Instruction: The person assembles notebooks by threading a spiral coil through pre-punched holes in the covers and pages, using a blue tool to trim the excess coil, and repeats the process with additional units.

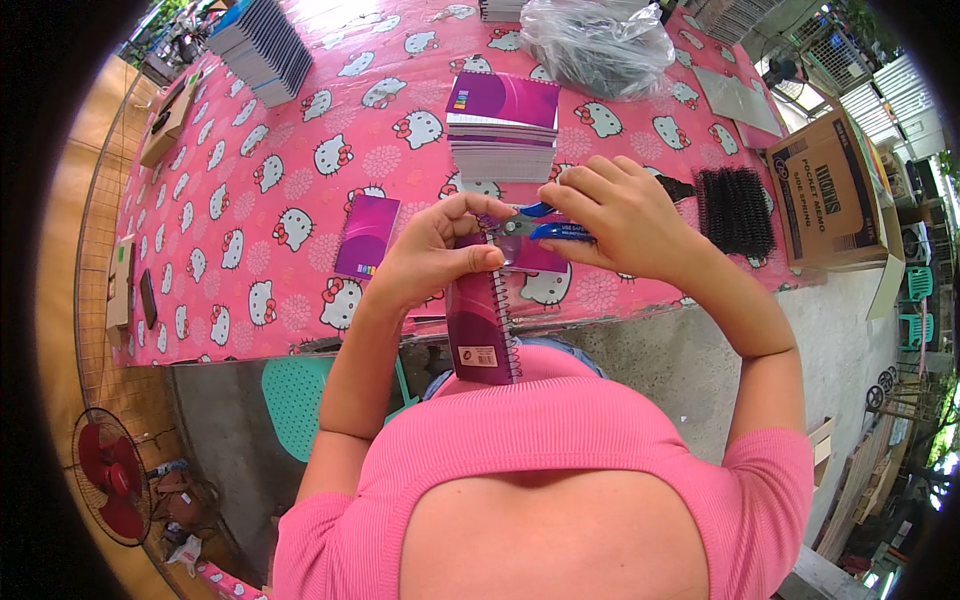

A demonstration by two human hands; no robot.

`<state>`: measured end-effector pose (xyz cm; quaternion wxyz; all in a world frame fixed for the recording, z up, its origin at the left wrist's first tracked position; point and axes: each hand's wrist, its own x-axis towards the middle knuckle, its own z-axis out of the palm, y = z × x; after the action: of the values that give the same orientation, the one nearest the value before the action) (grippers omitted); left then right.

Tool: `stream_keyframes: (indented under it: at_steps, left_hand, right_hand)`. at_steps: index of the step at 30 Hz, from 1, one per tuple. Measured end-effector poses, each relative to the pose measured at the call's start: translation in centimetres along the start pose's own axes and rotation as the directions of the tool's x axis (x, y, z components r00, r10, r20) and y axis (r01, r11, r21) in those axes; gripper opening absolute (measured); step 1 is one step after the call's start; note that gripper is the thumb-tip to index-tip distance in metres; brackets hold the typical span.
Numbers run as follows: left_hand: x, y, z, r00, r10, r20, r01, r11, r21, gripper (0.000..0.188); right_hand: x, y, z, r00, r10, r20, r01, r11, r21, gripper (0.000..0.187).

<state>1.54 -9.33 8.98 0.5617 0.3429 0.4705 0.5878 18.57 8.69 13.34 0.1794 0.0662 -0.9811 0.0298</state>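
Observation:
My left hand [425, 250] grips a small purple spiral-bound notebook [476, 325] near its top, thumb and fingers pinched around it. The notebook stands on end between the table edge and my body, its coil along the right side. My right hand [630, 220] is closed around pliers with blue handles [563, 232]. Their jaws are at the coil's upper end, beside my left fingertips; whether they bite the wire I cannot tell. Beneath the pliers, part of another purple cover shows. A loose purple cover [367, 237] lies left of my left hand.
Beyond my hands stands a stack of notebook pads [503, 150] under a purple cover. Black spiral coils [735, 212] lie to the right, beside a cardboard box [835, 190]. A clear plastic bag [600, 50] and a tall notebook stack [262, 55] sit farther back on the pink-patterned table [295, 265].

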Motion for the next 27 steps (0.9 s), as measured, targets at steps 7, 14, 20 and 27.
stream_keyframes:
  at_steps: [7,14,20,27]
  left_hand:
    - [-0.6,0.3,0.2,0.997,-0.023,-0.071,0.022,1.000,-0.009,0.046]
    - [-1.0,0.0,-0.1,0.985,-0.091,-0.149,0.088,0.996,-0.028,0.050]
    - [-0.2,0.0,0.6,0.988,-0.079,-0.131,0.079,0.997,-0.011,0.050]
    - [-0.8,0.4,1.1,0.981,-0.060,-0.186,0.067,0.997,0.031,0.050]
  right_hand:
    - [-0.2,-0.4,0.8,0.920,0.206,0.334,-0.234,0.971,0.045,0.047]
    - [0.4,-0.4,-0.1,0.999,0.032,-0.003,-0.032,0.999,0.025,0.045]
    - [0.4,-0.3,-2.1,0.999,-0.036,0.006,0.036,0.998,-0.044,0.045]
    - [1.1,-0.6,-2.6,0.996,-0.082,-0.031,0.081,0.996,-0.042,0.044]
